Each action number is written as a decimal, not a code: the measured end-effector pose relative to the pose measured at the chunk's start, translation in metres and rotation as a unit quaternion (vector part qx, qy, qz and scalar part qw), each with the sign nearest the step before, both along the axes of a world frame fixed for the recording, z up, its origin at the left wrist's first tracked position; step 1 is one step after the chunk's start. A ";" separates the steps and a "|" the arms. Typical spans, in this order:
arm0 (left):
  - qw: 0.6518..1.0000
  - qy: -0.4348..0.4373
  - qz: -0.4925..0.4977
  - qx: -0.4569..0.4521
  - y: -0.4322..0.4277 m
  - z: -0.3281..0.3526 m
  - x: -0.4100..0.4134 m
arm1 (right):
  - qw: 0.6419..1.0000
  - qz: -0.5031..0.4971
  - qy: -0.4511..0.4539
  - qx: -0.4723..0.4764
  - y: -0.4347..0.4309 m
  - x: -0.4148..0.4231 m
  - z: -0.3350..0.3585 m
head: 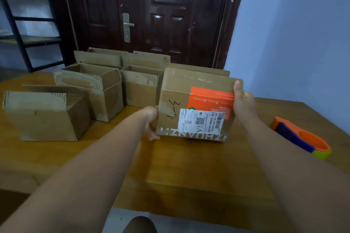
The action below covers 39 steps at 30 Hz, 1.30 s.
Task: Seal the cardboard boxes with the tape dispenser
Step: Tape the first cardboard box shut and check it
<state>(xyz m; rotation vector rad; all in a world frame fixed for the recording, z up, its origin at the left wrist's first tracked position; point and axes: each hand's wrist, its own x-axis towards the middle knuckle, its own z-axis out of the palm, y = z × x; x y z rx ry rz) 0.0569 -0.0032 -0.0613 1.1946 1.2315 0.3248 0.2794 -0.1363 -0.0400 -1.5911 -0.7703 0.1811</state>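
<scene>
A cardboard box (176,91) with an orange patch and a white shipping label stands in the middle of the wooden table (170,166), its top flaps folded down. My left hand (151,123) grips its lower left corner. My right hand (242,100) holds its right side, thumb up along the top edge. An orange and purple tape dispenser (301,136) lies on the table to the right of my right forearm, untouched.
Three open cardboard boxes stand to the left: one at the near left (43,115), one behind it (98,89), one in the middle (140,85). More cardboard stands behind them. A dark door (151,15) and a black shelf (24,24) are beyond the table.
</scene>
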 end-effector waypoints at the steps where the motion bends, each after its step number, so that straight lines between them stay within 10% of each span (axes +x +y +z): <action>1: 0.999 -0.045 0.004 -0.003 -0.004 -0.001 0.006 | 1.000 -0.007 0.006 0.003 -0.003 0.003 -0.001; 10: 0.974 -0.153 0.152 0.072 -0.022 -0.027 0.035 | 0.998 -0.040 -0.041 -0.030 -0.027 0.011 0.001; 27: 0.977 -0.146 0.097 0.124 -0.049 -0.015 0.043 | 0.999 -0.039 -0.036 -0.011 -0.058 0.017 -0.003; 39: 0.869 -0.188 -0.005 0.457 -0.056 0.016 0.042 | 0.996 -0.056 -0.068 0.027 -0.053 0.008 -0.011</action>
